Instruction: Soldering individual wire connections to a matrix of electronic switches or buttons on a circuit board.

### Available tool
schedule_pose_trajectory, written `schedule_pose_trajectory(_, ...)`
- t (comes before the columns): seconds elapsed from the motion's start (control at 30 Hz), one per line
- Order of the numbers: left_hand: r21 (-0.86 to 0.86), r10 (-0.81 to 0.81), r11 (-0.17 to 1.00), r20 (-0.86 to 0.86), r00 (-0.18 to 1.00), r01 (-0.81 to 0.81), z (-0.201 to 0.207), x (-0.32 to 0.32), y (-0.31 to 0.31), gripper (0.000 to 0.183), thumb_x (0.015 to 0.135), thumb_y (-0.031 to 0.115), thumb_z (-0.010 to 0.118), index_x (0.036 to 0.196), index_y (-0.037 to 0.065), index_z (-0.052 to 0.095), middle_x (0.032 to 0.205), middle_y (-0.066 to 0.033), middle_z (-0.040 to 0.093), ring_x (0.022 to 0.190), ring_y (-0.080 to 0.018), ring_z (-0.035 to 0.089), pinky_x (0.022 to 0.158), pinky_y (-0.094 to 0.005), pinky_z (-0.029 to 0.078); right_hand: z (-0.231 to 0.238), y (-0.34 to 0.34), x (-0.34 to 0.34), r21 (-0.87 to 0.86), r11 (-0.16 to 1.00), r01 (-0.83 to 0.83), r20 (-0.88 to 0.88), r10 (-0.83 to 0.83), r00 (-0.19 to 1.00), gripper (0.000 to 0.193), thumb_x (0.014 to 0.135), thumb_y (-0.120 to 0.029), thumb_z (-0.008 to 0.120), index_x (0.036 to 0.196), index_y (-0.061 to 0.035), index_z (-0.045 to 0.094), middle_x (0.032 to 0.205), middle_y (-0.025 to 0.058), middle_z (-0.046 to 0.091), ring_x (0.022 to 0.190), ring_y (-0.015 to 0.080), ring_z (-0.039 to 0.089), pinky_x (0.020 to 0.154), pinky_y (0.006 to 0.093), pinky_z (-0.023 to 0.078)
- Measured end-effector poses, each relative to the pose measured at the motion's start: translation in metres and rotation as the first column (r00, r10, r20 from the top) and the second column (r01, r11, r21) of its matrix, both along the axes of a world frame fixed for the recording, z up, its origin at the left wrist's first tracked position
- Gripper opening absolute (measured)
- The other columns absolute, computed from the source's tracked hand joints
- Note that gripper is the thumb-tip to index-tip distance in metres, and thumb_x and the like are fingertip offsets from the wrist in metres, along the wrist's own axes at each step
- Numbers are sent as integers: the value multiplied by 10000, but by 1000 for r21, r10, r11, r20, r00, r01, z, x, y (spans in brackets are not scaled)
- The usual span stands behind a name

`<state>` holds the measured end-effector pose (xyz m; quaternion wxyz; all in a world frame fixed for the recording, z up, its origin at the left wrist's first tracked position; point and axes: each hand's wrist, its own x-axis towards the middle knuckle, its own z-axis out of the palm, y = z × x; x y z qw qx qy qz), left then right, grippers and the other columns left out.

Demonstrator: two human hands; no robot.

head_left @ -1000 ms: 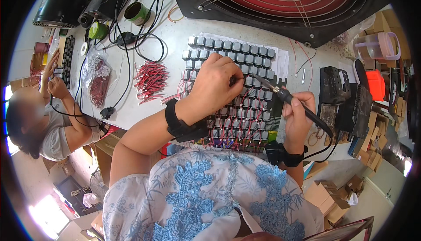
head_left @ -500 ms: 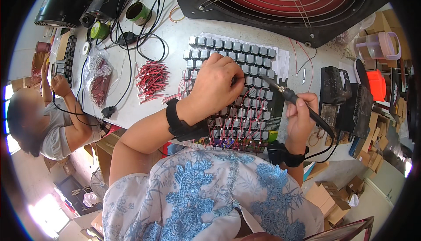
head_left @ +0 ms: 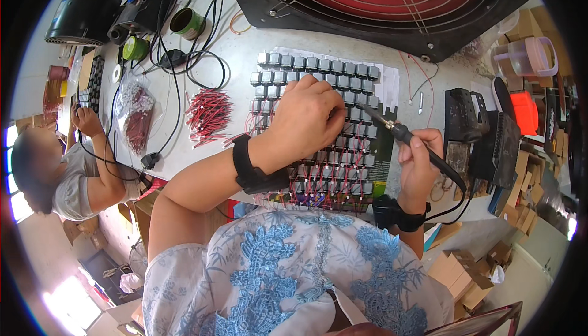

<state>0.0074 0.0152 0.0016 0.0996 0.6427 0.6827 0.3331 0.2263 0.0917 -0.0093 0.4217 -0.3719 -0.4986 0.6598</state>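
Rows of small grey block-shaped parts [head_left: 331,65] lie on the bench in front of me, and thin red wires [head_left: 334,171] run over the nearer rows. Over the middle rows is my left hand [head_left: 309,112], its thumb and fingers curled together. What sits between those fingertips is hidden. My right hand [head_left: 419,158] is closed round the handle of a soldering iron [head_left: 402,133], held like a pen. The iron's metal tip points left at the blocks, close to my left fingers.
Left of the blocks lie a pile of red wires [head_left: 208,117] and a plastic bag [head_left: 136,112] of wired parts. A large red fan [head_left: 380,5] stands at the back. Black soldering stands [head_left: 462,115] are at the right. A co-worker [head_left: 86,171] sits at far left.
The view has shifted slightly. My left hand has turned a little, its fingers curling in further above the blocks. The soldering iron stays in my right hand, its tip still beside them.
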Motion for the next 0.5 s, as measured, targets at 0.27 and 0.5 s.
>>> schedule_pose_trajectory(0.27, 21, 7, 1000, 9, 1000, -7, -3, 0, 3, 52, 712, 98, 671, 744, 67, 645, 742, -54, 612, 740, -265, 541, 696, -377, 436, 2, 0, -3, 38, 998, -41, 69, 38, 997, 34, 886, -17, 508, 909, -23, 484, 607, 2, 472, 546, 60, 452, 1033, 467, 420)
schedule_pose_trajectory(0.5, 7, 6, 1000, 5, 1000, -6, -2, -1, 4, 44, 712, 101, 668, 735, 72, 643, 744, -52, 610, 744, -266, 539, 702, -372, 437, 1, 1, -3, 57, 996, -73, 71, 69, 995, 40, 885, -23, 509, 915, -28, 483, 597, -6, 464, 547, 61, 456, 1076, 508, 366)
